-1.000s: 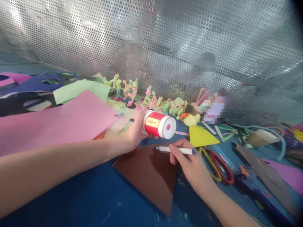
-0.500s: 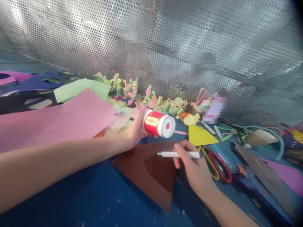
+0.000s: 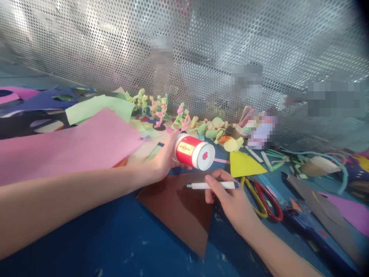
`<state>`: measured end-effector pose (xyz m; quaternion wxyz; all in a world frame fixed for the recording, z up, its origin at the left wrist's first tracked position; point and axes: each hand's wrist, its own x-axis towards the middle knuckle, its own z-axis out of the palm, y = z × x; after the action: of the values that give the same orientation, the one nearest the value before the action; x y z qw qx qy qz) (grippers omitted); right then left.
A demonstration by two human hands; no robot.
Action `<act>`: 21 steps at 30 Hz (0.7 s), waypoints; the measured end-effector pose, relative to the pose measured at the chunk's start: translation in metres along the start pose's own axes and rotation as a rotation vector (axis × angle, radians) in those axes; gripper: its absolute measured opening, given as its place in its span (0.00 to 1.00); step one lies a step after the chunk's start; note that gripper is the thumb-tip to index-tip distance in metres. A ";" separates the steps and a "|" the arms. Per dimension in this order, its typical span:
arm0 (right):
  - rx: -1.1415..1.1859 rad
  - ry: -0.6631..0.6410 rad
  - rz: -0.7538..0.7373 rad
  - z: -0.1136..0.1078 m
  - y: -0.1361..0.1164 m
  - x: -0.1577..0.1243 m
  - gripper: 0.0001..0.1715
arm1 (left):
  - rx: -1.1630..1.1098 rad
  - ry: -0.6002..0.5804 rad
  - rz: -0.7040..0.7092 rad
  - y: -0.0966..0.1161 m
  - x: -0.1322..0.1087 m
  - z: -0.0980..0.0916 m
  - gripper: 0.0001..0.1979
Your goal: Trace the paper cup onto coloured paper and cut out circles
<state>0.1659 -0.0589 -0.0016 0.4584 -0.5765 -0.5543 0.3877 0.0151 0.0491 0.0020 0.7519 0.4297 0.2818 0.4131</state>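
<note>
At the centre of the frame, our left hand [image 3: 165,159] wraps its fingers around a red and white can [image 3: 188,150], tipped sideways above brown paper [image 3: 181,219]. Just below and right, our right hand [image 3: 226,192] pinches a white marker [image 3: 198,186], tip pointing left over that paper. Scissors [image 3: 261,199] lie right of this hand, below yellow paper [image 3: 246,165].

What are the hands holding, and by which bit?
The left hand holds the red-and-white container near the end away from its red spot. The right hand holds the white pen around its middle.
</note>
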 end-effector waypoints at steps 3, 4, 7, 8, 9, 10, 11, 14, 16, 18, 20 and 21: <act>0.004 -0.020 -0.025 -0.001 0.003 0.002 0.16 | 0.036 -0.021 0.011 -0.002 0.000 -0.001 0.30; -0.003 -0.019 -0.032 -0.001 0.004 0.002 0.16 | 0.040 -0.024 0.014 -0.003 0.000 -0.001 0.30; -0.025 -0.016 -0.032 -0.001 0.004 0.002 0.16 | 0.036 -0.013 0.001 -0.004 0.000 -0.002 0.29; -0.029 -0.015 -0.030 0.000 0.004 0.002 0.16 | 0.036 -0.012 -0.001 -0.004 0.000 -0.002 0.29; -0.034 -0.014 -0.029 0.000 0.004 0.002 0.16 | 0.035 -0.011 -0.003 -0.004 0.000 -0.002 0.29; -0.040 -0.012 -0.029 0.000 0.004 0.002 0.16 | 0.035 -0.010 -0.003 -0.004 0.000 -0.002 0.29; -0.047 -0.008 -0.030 0.000 0.003 0.002 0.16 | 0.035 -0.011 -0.003 -0.003 0.000 -0.002 0.29; -0.058 -0.007 -0.029 0.000 0.003 0.002 0.16 | 0.040 -0.002 -0.012 -0.003 -0.001 -0.001 0.29; -0.058 -0.011 -0.022 0.000 0.001 0.002 0.16 | 0.046 -0.004 -0.017 -0.003 -0.001 -0.001 0.30; -0.067 -0.006 -0.004 0.000 -0.001 0.002 0.16 | 0.041 -0.002 -0.019 -0.003 -0.001 -0.001 0.30; -0.079 0.009 0.015 0.000 -0.003 0.001 0.16 | 0.034 -0.003 -0.020 -0.003 0.000 -0.001 0.30; -0.082 0.016 0.021 0.000 -0.004 0.000 0.16 | 0.032 -0.003 -0.018 -0.004 0.000 -0.001 0.29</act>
<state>0.1646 -0.0589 0.0017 0.4345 -0.6038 -0.5599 0.3649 0.0151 0.0484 -0.0018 0.7489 0.4398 0.2912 0.4011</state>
